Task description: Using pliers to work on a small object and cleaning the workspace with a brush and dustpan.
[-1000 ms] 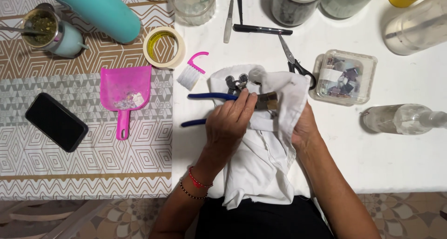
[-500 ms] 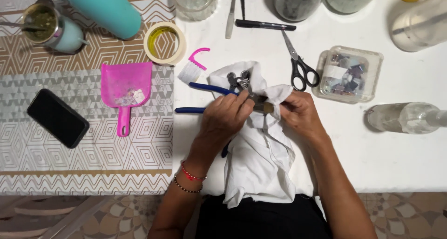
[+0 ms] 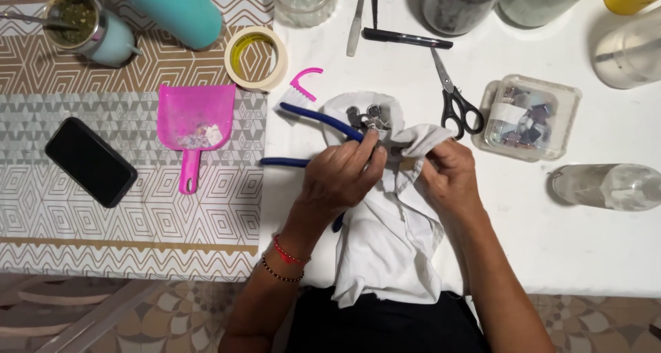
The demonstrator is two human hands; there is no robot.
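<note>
My left hand (image 3: 342,179) is closed around the blue-handled nippers (image 3: 318,118), whose metal wheel jaws (image 3: 366,115) poke out on top of a white cloth (image 3: 389,246). The cloth lies crumpled on the white table and hangs over its near edge. Just right of the jaws, my right hand (image 3: 449,179) pinches a fold of the cloth. A small tan piece (image 3: 407,164) shows between the two hands; what it is, I cannot tell. One blue handle sticks out to the left past my left hand.
A pink dustpan (image 3: 194,121), black phone (image 3: 90,161), tape roll (image 3: 256,57) and small pink brush (image 3: 297,91) lie left. Scissors (image 3: 456,102), a clear box of tile bits (image 3: 527,116) and a lying clear bottle (image 3: 606,186) are right. Jars, a teal bottle (image 3: 179,7) and cup (image 3: 88,26) stand behind.
My right hand has come out from under the cloth and now pinches its fold. My left hand has shifted its hold on the nippers, and their blue handles stick out further left.
</note>
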